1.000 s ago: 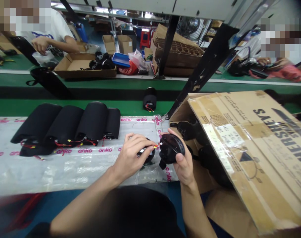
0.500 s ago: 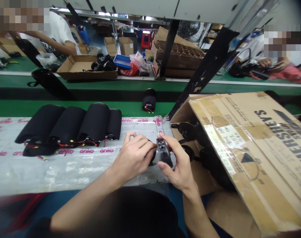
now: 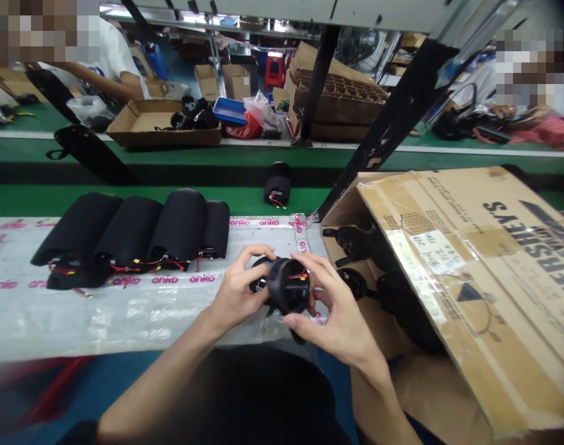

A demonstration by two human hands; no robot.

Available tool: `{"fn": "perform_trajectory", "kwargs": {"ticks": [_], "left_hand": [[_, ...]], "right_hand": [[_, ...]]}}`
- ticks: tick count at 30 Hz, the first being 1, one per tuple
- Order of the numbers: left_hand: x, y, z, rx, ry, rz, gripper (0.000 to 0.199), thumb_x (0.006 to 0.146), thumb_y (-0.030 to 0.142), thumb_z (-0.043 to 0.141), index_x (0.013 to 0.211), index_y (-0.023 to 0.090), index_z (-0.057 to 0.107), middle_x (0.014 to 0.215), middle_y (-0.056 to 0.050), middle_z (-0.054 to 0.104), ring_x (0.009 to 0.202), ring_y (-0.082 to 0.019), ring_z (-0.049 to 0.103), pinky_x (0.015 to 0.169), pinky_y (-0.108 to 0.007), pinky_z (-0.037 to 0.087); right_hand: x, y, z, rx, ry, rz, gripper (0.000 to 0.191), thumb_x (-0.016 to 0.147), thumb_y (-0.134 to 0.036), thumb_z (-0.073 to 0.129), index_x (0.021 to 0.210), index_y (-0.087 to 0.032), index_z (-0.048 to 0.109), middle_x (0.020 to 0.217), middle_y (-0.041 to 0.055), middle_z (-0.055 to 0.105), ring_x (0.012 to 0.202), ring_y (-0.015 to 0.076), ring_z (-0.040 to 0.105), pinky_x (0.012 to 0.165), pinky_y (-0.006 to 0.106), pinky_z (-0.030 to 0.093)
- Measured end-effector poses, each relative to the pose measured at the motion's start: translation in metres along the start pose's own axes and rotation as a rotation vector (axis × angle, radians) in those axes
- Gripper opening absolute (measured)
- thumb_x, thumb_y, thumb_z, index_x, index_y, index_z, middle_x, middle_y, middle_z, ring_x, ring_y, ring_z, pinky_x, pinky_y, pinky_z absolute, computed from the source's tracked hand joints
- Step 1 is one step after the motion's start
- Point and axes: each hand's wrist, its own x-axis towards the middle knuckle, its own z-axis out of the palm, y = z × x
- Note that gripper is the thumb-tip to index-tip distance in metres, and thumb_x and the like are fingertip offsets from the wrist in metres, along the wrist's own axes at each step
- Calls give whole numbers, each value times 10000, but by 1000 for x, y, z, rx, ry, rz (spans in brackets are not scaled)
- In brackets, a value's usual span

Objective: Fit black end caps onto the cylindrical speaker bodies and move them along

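Observation:
A black round plastic part point(image 3: 289, 287) with thin red and yellow wires at its open end is between my two hands, above the front of the wrapped bench. My left hand point(image 3: 240, 287) is closed around its left side, fingers bent over the top. From the right, my right hand point(image 3: 340, 309) grips it with curled fingers and the thumb at its lower edge. Left of my hands lies a row of several black fabric-covered cylinders point(image 3: 177, 225), with connector wires hanging at their near ends.
At the right stands a tilted cardboard box point(image 3: 458, 247) with more black parts point(image 3: 356, 241) inside. A single black cylinder point(image 3: 277, 182) lies on the green belt point(image 3: 235, 198) beyond. A dark metal post point(image 3: 379, 136) slants across. Co-workers sit across the belt.
The black part has turned, so its wired open end now shows instead of a narrow edge with holes. My left hand has shifted onto its left side; my right hand's fingers have spread wider.

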Motion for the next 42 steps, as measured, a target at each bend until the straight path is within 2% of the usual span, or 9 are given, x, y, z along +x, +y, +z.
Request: {"fn": "perform_trajectory", "kwargs": {"ticks": [3,7,12,17,23,26,29,35,42], "left_hand": [[-7,-6,8,-198,67,-182,121,946,219,762,1067,223,749,1299,-124,651,1282,-278,644,1089,-427,539],[-13,-10,10,-695,217,-357,207,1061,397,582,1146,251,700,1341,-104,697,1352,-286,633,1169,-461,483],[-17,-13,3,-646,46,-442,484,1076,556,494,1355,201,670,1394,-127,699,1273,-299,659,1134,-415,482],[-21,-15,9,-562,27,-407,381,1065,454,535,1342,216,643,1384,-102,708,1250,-287,670,1066,-387,510],[-35,-5,19,-627,141,-343,398,1060,426,565,1396,215,596,1433,-125,680,1330,-287,648,1134,-429,505],[-47,8,25,-610,305,-417,373,1089,374,549,1430,224,563,1514,-126,628,1390,-269,612,1168,-433,489],[-53,14,33,-541,406,-436,325,1123,355,500,1419,237,564,1518,-112,620,1406,-246,597,1194,-440,467],[-41,5,40,-503,483,-345,233,1132,394,473,1193,228,625,1296,-73,709,1262,-220,667,1112,-418,514],[-29,2,33,-630,414,-407,174,1090,363,551,1103,214,641,1228,-93,743,1183,-242,717,1046,-440,565]], "right_hand": [[-6,-9,1,-78,-63,20,791,880,-308,830,1594,-377,499,1603,93,466,676,91,601,723,342,670],[0,-15,12,-326,72,-10,712,835,-516,885,1444,-266,615,1388,122,634,754,175,677,709,386,668],[13,-15,23,-568,177,46,777,710,-794,844,1170,-198,652,1152,139,678,964,359,718,805,530,644],[0,20,33,-71,152,-14,711,991,-542,661,1599,-287,395,1612,138,484,1297,298,617,1103,500,544],[1,56,73,383,430,-31,526,963,-491,698,1411,-255,555,1434,127,631,1338,299,620,1142,484,506],[13,58,72,510,348,8,480,925,-458,763,1326,-241,613,1332,123,703,1247,284,688,1116,463,541],[17,57,65,600,263,44,347,938,-427,760,1223,-239,693,1290,101,741,1236,276,706,1123,452,541],[9,49,70,621,346,57,116,967,-334,742,1045,-260,698,1220,52,762,1214,248,714,1085,419,536],[12,58,83,540,448,0,253,965,-482,667,1083,-269,599,1255,94,732,1206,283,710,1053,488,564]]}}
